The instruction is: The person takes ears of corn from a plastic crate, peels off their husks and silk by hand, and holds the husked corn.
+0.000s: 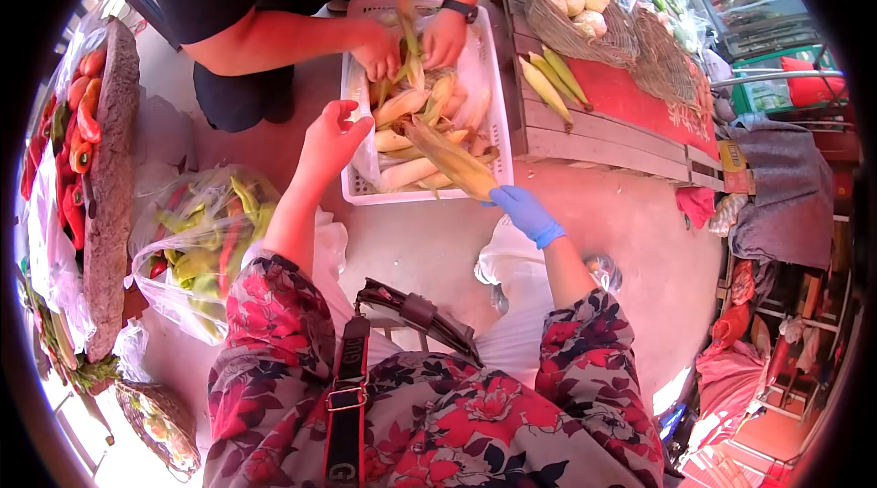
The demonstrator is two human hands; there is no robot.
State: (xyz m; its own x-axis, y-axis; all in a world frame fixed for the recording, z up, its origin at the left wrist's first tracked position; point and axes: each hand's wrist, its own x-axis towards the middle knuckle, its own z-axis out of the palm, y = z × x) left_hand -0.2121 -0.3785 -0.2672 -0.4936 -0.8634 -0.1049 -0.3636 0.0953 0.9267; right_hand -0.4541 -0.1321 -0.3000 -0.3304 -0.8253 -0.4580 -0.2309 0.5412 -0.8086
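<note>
My right hand (pixel 528 214), in a blue glove, grips the end of an ear of corn (pixel 454 159) in a yellowish husk. The corn slants over the near right side of a white plastic crate (pixel 425 198). Several more ears of corn (pixel 402 107) lie inside, on clear plastic. Bare and empty, my left hand (pixel 334 136) hovers at the crate's left side with thumb and fingers apart. Across from me, another person's hands (pixel 411 45) hold a husked ear over the crate's far end.
At right, a wooden pallet table (pixel 557 145) bears green corn ears (pixel 553 81) and a wicker basket (pixel 580 8) of round pale vegetables. A plastic bag of green peppers (pixel 206 246) sits on the floor at left, beside a ledge (pixel 111 186) with red peppers (pixel 78 136). My bag (pixel 420 314) hangs before me.
</note>
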